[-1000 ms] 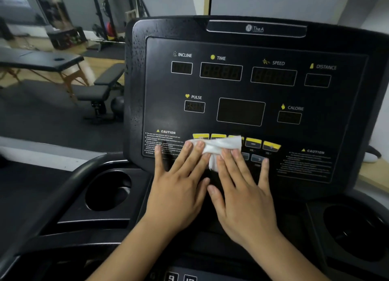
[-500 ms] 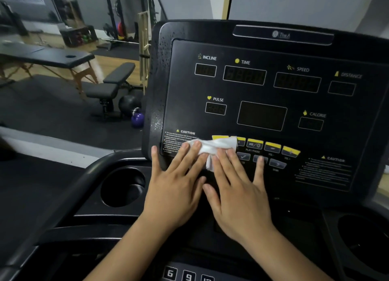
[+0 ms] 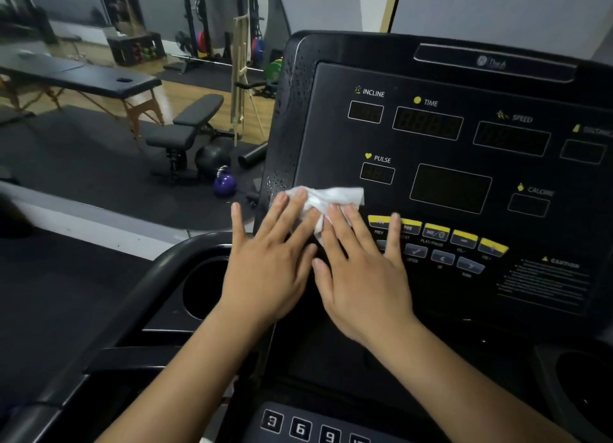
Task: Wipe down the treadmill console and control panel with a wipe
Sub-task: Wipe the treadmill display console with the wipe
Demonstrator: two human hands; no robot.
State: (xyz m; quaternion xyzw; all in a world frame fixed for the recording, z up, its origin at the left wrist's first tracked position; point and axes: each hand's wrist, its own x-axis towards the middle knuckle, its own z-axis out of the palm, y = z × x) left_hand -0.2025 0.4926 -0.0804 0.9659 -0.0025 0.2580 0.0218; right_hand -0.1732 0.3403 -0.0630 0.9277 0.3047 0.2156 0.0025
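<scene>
A crumpled white wipe (image 3: 326,198) lies flat against the glossy black console (image 3: 464,183), near its lower left corner. The left hand (image 3: 272,260) and right hand (image 3: 361,266), fingers straight and spread, press it from below, side by side.

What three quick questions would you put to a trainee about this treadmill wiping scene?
1. True or false: the left hand and right hand both press the wipe against the console with straight fingers.
2. Where is the wipe? A) over the TIME window; B) near the panel's left edge, below and left of the PULSE readout; C) inside a cup holder.
3. Fill in: the top row of buttons by the right hand is coloured ____.
Key: 1 true; 2 B; 3 yellow.
</scene>
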